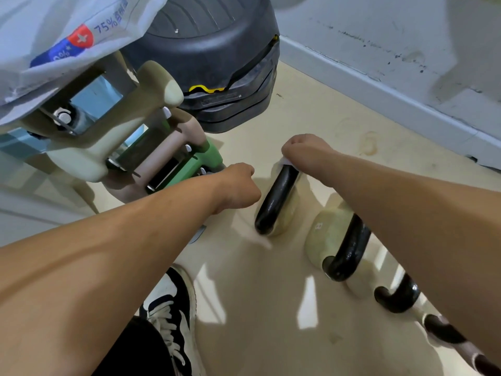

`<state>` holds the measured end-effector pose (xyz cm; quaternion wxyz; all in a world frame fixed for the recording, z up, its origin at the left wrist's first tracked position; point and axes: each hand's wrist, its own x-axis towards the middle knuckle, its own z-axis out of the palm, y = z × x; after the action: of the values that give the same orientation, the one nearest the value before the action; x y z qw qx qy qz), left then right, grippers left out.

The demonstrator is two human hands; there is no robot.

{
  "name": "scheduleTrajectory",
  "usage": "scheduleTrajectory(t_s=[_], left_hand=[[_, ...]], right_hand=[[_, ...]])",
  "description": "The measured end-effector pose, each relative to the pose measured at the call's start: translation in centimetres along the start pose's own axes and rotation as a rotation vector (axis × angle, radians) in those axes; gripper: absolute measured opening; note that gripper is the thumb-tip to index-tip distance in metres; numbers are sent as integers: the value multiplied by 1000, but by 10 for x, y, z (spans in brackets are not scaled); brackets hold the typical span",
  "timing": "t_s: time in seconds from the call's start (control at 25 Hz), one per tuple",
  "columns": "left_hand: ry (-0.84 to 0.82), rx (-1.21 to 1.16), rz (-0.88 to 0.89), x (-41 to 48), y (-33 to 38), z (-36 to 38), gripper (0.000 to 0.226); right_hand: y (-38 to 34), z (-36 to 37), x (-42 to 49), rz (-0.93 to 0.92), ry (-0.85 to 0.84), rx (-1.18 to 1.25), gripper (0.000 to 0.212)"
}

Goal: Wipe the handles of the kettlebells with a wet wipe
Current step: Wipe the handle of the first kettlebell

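Down on the beige floor, a row of kettlebells runs from the middle of the scene toward the near right corner. The right hand reaches over the farthest kettlebell, which has a cream body. The hand's fingers are curled round a white wet wipe, pressing it against the far end of the black handle. Only a small edge of the wipe shows under the hand.

The left hand hangs just left of that handle, seen from the back with its fingers tucked under. Whether it holds anything cannot be told.

Next in the row, nearer and to the right, sits a pale green kettlebell marked with an 8, partly crossed by the right forearm. More black handles follow behind it toward the near right.

On the left stands a rack of dumbbells in cream, pink and green. A soft pack of wipes printed with "75%" lies over the rack's far left end. A dark grey moulded piece of gym gear sits on the floor at the far middle, against a grey skirting board. A black-and-white sneaker shows at the near edge.
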<state>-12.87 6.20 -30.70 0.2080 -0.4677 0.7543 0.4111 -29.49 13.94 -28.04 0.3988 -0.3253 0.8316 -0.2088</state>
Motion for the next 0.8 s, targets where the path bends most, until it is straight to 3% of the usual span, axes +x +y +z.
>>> scheduleTrajectory(t_s=[0.04, 0.12, 0.2, 0.28, 0.32, 0.4, 0.52, 0.56, 0.64, 0.72, 0.8], left_hand=[[-8, 8, -2, 0, 1, 1, 67], [-5, 43, -11, -1, 2, 0, 50], [6, 79, -22, 1, 1, -3, 37], [22, 85, -20, -4, 2, -2, 44], [36, 105, -6, -16, 7, -4, 53], [79, 135, 50, -30, 9, -5, 58], [160, 118, 98, -39, -1, -3, 35], [180, 93, 92, -43, -3, -1, 32], [178, 33, 65, -46, -6, 2, 46], [163, 0, 62, -50, -2, 1, 57], [192, -8, 82, -50, 7, 1, 53]], right_hand=[[-1, 2, 0, 30, 1, 37, 7], [-2, 13, -5, -6, 73, -87, 22], [6, 35, -23, -231, 258, -344, 35], [16, 59, -54, -494, 423, -526, 51], [21, 69, -70, -541, 395, -557, 60], [36, 92, -101, -560, 185, -614, 68], [57, 106, -126, -722, 72, -794, 67], [58, 100, -122, -757, 83, -843, 65], [51, 79, -97, -774, 184, -837, 57], [38, 46, -62, -677, 248, -742, 49], [28, 32, -45, -608, 220, -700, 54]])
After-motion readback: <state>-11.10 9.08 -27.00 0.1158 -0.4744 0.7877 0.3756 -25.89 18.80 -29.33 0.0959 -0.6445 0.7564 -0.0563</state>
